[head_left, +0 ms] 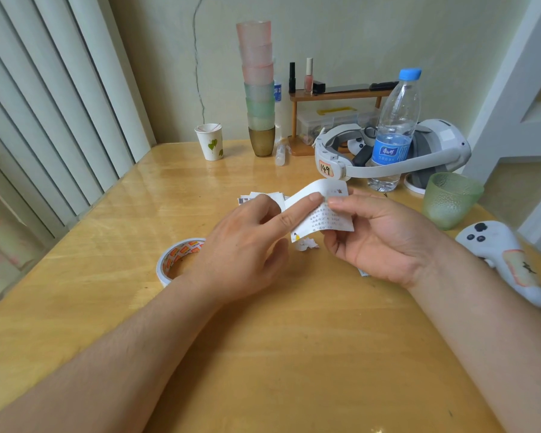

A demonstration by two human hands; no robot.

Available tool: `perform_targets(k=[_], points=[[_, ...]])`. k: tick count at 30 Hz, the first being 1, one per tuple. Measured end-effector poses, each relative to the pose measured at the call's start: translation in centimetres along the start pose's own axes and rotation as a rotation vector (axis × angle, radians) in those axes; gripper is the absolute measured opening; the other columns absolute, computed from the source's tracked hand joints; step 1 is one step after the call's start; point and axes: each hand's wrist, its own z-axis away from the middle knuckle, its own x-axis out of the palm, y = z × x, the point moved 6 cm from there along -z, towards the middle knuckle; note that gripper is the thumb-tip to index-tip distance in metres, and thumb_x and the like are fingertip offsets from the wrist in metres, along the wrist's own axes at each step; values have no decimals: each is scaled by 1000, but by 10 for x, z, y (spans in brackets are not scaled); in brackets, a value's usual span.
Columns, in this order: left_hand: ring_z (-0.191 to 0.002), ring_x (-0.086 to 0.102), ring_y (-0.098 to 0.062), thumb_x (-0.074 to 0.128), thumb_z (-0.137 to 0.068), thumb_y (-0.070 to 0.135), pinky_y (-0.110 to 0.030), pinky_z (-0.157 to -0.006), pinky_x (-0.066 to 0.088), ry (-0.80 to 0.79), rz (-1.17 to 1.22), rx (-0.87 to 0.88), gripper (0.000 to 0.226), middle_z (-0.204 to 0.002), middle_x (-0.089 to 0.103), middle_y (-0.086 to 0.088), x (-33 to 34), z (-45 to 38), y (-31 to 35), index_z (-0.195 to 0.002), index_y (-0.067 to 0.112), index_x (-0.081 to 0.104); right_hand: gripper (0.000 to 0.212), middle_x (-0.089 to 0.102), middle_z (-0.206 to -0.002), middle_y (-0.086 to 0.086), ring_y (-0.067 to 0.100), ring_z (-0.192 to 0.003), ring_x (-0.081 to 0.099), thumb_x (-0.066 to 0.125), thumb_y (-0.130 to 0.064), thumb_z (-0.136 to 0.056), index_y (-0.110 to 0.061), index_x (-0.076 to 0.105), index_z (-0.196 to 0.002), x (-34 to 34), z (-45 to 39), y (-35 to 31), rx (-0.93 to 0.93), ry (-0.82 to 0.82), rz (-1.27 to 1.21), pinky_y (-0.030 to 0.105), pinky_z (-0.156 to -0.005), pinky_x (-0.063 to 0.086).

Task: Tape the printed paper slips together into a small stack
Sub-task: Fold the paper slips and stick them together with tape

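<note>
Slip (320, 210), printed, white, held above the table (107, 251) at centre frame, slightly right of middle. Long axis runs from lower left to upper right, the upper end curling over toward the top of the frame; black printed lines show on the face turned to the camera, with a small coloured mark near the lower left corner. Right hand (384, 239) pinches the slip on its right edge, thumb on the printed face and fingers behind; a narrow grip, closed on paper. Left hand (247, 245) lies to the left and a little lower, forefinger stretched out flat along the slip's upper left edge, its tip almost meeting the right thumb; the other fingers are curled loosely and hold nothing that can be seen. Both hands touch the slip, the right one carrying it. Further slips (260, 196) lie flat on the table just beyond the left hand's knuckles, partly hidden, so their number cannot be told. Tape roll (177, 257), white with orange print on its inner core, lies flat at the left of the left wrist, touching or nearly so; the left hand is plainly the nearer to it. Small crumpled scrap (306, 244) on the table just under the slip. Judged: tape must come from the left, slip staying in the right.
</note>
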Motion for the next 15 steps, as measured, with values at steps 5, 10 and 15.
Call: perform_targets(k=[5, 10, 15], points=[[-84, 49, -19, 65, -91, 14, -31, -68, 45, -20, 58, 8, 77, -98, 53, 2, 1, 1, 5, -161, 27, 34, 39, 72, -94, 2, 12, -81, 66, 67, -7, -79, -16, 66, -118, -1, -1, 1, 7, -16, -24, 24, -72, 48], [-85, 53, -20, 59, -93, 22, -43, -64, 54, -138, 103, -21, 85, -100, 53, 6, 5, 3, 9, -165, 36, 14, 44, 70, -95, 4, 14, -82, 63, 66, -7, -80, -17, 62, -123, -6, -4, 3, 20, -2, -53, 25, -73, 43], [-86, 54, -21, 59, -91, 23, -43, -65, 54, -171, 105, -25, 90, -103, 54, 5, 7, 3, 9, -165, 36, 9, 46, 71, -94, 4, 13, -78, 63, 67, -6, -78, -16, 63, -122, -8, -5, 4, 24, 7, -68, 24, -71, 44]])
